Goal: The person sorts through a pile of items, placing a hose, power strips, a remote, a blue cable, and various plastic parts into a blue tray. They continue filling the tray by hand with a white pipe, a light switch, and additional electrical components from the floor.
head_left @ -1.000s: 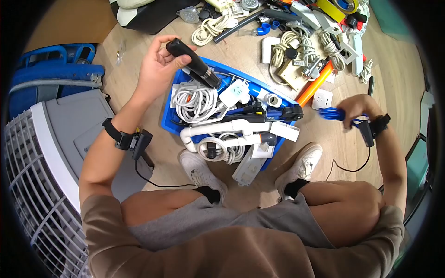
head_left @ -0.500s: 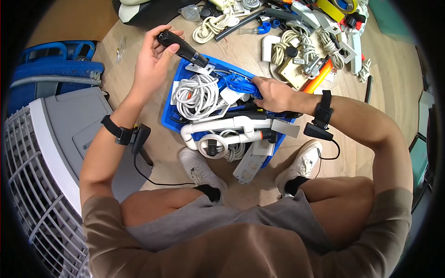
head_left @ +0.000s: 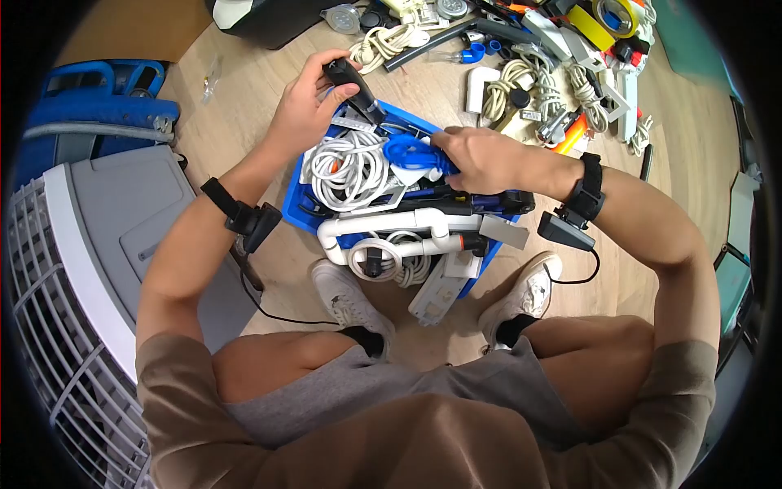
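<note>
My left hand is closed around a black stick-shaped tool with a thick grip and a narrower end, its exact kind unclear. The tool slants down over the back left edge of a blue bin. My right hand grips a coil of blue cable over the back of the bin. Below the hands, a bundle of white cable lies in the bin. A white pipe frame, a rolled white cord and a white power strip lie toward the near side.
Beyond the bin, a floor pile holds beige cords, a yellow tape roll, an orange tube and dark pipes. A grey container and white rack stand at left, near a blue folded item.
My left hand and the black tool have moved right. My right hand has shifted slightly with the blue cable, which now looks blurred.
</note>
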`<state>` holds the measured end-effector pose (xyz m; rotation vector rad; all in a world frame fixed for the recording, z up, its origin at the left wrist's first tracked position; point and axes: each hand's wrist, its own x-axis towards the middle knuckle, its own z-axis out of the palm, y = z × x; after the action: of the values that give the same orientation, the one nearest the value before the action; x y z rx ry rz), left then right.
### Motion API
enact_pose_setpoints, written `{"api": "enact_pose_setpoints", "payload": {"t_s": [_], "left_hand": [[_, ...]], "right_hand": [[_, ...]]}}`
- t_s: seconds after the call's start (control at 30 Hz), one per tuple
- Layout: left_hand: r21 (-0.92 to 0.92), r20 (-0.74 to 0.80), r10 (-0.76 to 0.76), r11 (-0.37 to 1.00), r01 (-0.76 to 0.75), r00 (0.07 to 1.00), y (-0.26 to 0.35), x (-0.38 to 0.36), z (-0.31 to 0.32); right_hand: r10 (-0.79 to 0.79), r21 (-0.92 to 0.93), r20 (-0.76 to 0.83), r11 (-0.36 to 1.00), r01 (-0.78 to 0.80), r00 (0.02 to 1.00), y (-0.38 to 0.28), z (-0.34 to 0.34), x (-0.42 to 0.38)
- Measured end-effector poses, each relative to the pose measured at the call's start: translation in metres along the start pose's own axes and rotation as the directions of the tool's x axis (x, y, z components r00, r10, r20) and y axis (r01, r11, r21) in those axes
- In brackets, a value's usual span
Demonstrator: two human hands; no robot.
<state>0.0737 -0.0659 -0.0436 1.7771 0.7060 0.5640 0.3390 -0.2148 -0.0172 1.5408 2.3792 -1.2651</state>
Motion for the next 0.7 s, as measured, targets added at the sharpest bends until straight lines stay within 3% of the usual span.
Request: {"api": "enact_pose_setpoints", "payload": {"t_s": [0.03,0.1,0.13,0.2,0.23,0.27,0.5,0.53,0.57,0.63,0.7], "left_hand": [[0.001,-0.003,-0.002,1.0,0.002,1.0,0.001,0.0,-0.001],[0.074,-0.024,0.003,0.997,-0.001,1.0,0.006,-0.001,-0.004],[0.074,-0.024,0.003,0.997,-0.001,1.0,0.007,-0.002,-0.007],[0.487,0.038,0.214,0.849,-0.205,0.976,0.012,-0.005,-0.015],[0.486,0.038,0.216,0.849,-0.207,0.976,0.019,-0.007,-0.017],[0.495,0.019,0.224,0.844,-0.204,0.974,0.028,-0.01,-0.02],[0.479,-0.06,0.113,0.875,-0.071,0.992,0.008,-0.027,-0.033],[0.491,-0.036,0.1,0.868,-0.069,0.994,0.005,-0.028,-0.032],[0.49,-0.038,0.102,0.869,-0.07,0.994,0.0,-0.028,-0.032],[0.416,0.057,-0.072,0.908,0.042,0.996,-0.006,-0.027,-0.03],[0.459,0.093,-0.087,0.888,0.035,0.992,-0.008,-0.028,-0.021]], "right_hand": [[-0.003,-0.001,0.002,1.0,0.003,1.0,-0.005,-0.005,0.006],[0.207,-0.014,0.014,0.978,-0.206,0.978,-0.013,-0.013,0.022],[0.24,0.002,0.038,0.971,-0.24,0.97,-0.014,-0.014,0.03],[0.169,-0.027,0.009,0.985,-0.169,0.986,-0.001,0.002,0.049],[0.097,-0.055,-0.015,0.994,-0.097,0.995,-0.005,0.002,0.055],[0.097,-0.103,0.091,0.991,-0.087,0.991,-0.008,0.001,0.062],[0.178,-0.128,0.298,0.981,-0.146,0.938,-0.023,-0.006,0.101],[0.184,-0.123,0.206,0.979,-0.161,0.961,-0.025,-0.002,0.101],[0.186,-0.126,0.206,0.979,-0.163,0.961,-0.027,0.002,0.102],[0.207,-0.13,0.183,0.974,-0.185,0.961,-0.03,0.005,0.104],[0.183,-0.159,0.217,0.976,-0.151,0.959,-0.021,-0.008,0.105]]}}
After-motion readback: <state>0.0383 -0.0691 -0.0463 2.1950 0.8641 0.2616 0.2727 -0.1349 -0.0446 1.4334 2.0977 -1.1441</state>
